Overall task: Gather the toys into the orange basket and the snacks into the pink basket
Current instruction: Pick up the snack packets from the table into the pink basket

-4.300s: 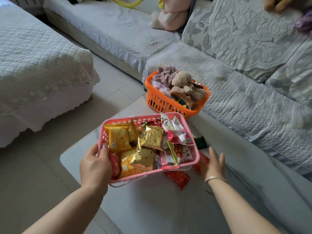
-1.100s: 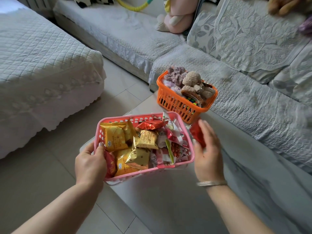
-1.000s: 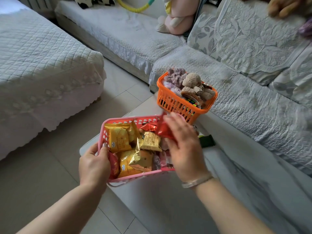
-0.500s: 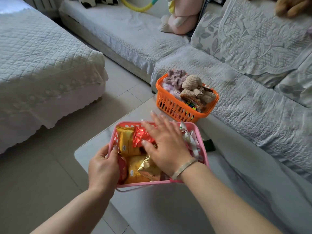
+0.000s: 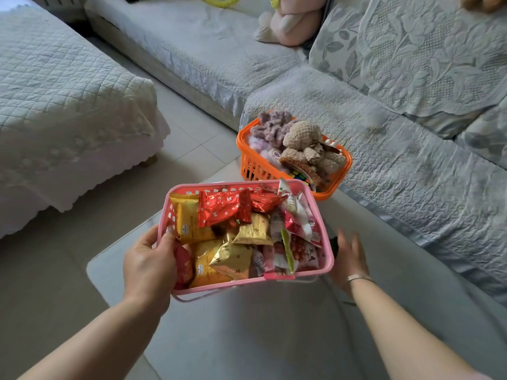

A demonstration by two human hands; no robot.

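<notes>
— What were our hands doing?

— Our left hand (image 5: 149,266) gripped the near-left corner of the pink basket (image 5: 326,253), thumb hooked over the rim. Our right hand (image 5: 349,259) hung just beside the basket's right wall, fingers spread and straight, holding nothing; it looked blurred.

— And the basket itself?

— We saw it piled with snacks (image 5: 236,237): yellow and gold packets, a red foil one on top, pink-and-white wrappers at the right. It sat over the grey table (image 5: 247,338); whether it rested there we could not tell.

— The other one?

— The orange basket (image 5: 248,160) stood beyond, at the table's far edge beside the sofa (image 5: 411,165), heaped with plush toys (image 5: 299,138).
</notes>
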